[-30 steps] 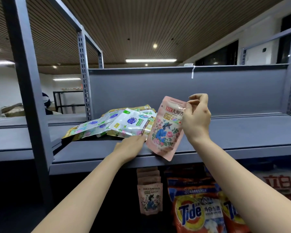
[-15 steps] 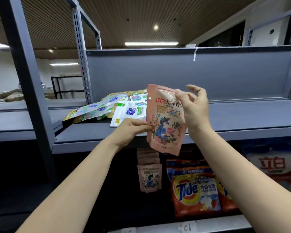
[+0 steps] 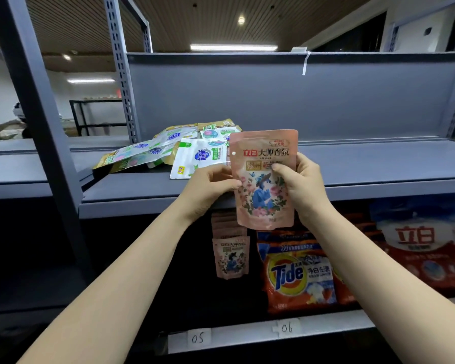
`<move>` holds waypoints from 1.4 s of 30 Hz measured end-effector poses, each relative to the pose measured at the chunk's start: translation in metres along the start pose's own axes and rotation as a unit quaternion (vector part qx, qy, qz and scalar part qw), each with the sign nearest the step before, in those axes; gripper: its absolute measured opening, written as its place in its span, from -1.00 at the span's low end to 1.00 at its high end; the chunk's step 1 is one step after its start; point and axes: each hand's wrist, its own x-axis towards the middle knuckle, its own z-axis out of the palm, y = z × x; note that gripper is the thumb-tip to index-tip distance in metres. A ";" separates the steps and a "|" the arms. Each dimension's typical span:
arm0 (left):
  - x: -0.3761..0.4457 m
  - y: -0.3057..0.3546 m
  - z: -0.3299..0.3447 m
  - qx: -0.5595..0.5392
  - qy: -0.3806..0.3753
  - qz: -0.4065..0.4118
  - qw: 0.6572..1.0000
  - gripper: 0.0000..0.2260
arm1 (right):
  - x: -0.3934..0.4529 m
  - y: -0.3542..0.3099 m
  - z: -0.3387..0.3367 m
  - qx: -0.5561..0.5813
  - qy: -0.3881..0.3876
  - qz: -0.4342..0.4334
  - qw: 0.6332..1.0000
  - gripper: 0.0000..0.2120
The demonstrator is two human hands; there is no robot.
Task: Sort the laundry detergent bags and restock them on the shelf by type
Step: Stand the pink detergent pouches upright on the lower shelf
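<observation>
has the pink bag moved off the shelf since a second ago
Yes. The pink bag was tilted with its bottom corner on the shelf; now it is upright, off the shelf and in front of its edge, held by both hands.

Hidden behind the pink pouch: most fingers, part of the white bags; red bag seemingly cropped at right.

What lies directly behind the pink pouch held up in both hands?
Behind the pink pouch show the grey shelf's front edge and the right end of a white-and-green bag in the loose pile. How far the pile runs behind the pouch is covered.
</observation>
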 end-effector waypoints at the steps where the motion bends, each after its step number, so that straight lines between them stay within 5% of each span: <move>1: -0.003 -0.001 0.001 -0.006 0.016 0.005 1.000 -0.87 | -0.003 0.003 0.000 -0.005 -0.001 0.002 1.000 -0.79; 4: -0.010 -0.013 -0.004 0.137 0.123 0.018 0.983 -0.75 | -0.012 0.013 -0.002 -0.020 0.001 0.013 1.000 -0.81; 7: -0.019 -0.026 -0.012 0.378 0.190 0.028 0.906 -0.62 | -0.024 0.030 -0.006 -0.046 -0.010 0.026 0.999 -0.89; 12: -0.029 -0.045 -0.013 0.486 0.197 0.078 0.848 -0.64 | -0.048 0.087 -0.012 -0.127 -0.069 0.104 0.984 -0.88; 17: -0.034 -0.061 -0.009 0.535 0.179 0.125 0.816 -0.56 | -0.066 0.143 -0.005 -0.223 -0.192 0.262 0.919 -0.78; 23: -0.032 -0.080 -0.014 0.599 0.184 0.188 0.756 -0.52 | -0.074 0.191 0.016 -0.173 -0.119 0.372 0.904 -0.52; 42: -0.018 -0.102 -0.007 0.591 0.311 0.276 0.691 -0.54 | -0.038 0.302 0.038 -0.158 -0.090 0.319 0.930 -0.54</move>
